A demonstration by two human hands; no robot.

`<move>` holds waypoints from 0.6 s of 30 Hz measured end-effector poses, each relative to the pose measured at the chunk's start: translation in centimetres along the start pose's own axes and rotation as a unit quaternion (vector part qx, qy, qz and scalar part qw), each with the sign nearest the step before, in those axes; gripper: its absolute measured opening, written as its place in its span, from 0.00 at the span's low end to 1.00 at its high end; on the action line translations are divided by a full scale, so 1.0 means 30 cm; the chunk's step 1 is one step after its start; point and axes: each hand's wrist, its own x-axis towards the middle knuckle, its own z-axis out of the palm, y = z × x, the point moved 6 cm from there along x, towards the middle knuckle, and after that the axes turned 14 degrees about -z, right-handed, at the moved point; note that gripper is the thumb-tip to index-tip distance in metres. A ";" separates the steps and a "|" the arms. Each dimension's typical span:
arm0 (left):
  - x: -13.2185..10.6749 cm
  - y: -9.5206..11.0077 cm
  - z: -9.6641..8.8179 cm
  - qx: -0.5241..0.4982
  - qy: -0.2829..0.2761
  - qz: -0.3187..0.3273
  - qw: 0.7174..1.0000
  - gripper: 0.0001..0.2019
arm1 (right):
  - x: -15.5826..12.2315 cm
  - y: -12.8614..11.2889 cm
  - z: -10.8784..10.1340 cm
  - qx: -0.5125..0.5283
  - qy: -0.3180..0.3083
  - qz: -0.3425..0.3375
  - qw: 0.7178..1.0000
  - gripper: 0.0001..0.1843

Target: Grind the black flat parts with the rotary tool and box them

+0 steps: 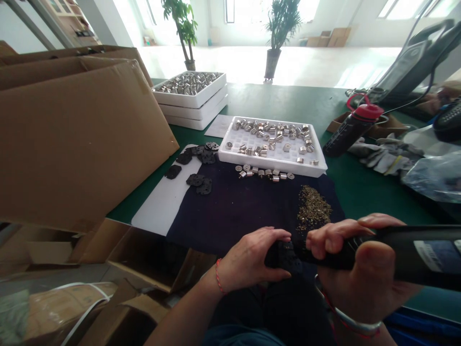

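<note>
The left hand (248,259) is closing on a black perforated plate (284,257), held against a black cylindrical handheld tool (403,247) gripped by the right hand (345,254), above a navy cloth (230,211) on the green desk (360,192).

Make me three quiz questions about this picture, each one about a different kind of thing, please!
1. Where is the heap of gold-coloured metal grit?
A. On the dark blue cloth
B. In the white foam tray
C. Under the brown cardboard sheet

2. What colour is the cap of the black plastic bottle?
A. Blue
B. Red
C. Green

3. What is the right hand doing?
A. Lying open and empty
B. Gripping a black handheld tool
C. Lifting the bottle

Answers:
1. A: the grit lies on the cloth.
2. B: the cap shows red.
3. B: its fingers curl around the tool.
</note>
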 end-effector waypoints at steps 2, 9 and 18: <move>0.001 0.002 -0.001 -0.003 0.001 0.002 1.000 0.36 | 0.003 -0.005 -0.014 -0.003 0.022 0.007 1.000 0.17; 0.000 -0.002 0.000 0.002 -0.006 -0.019 1.000 0.33 | -0.006 -0.013 -0.057 -0.021 0.076 0.015 0.997 0.20; -0.003 -0.008 0.009 -0.008 -0.017 -0.030 0.999 0.30 | -0.012 -0.010 -0.078 -0.020 0.096 0.023 0.995 0.24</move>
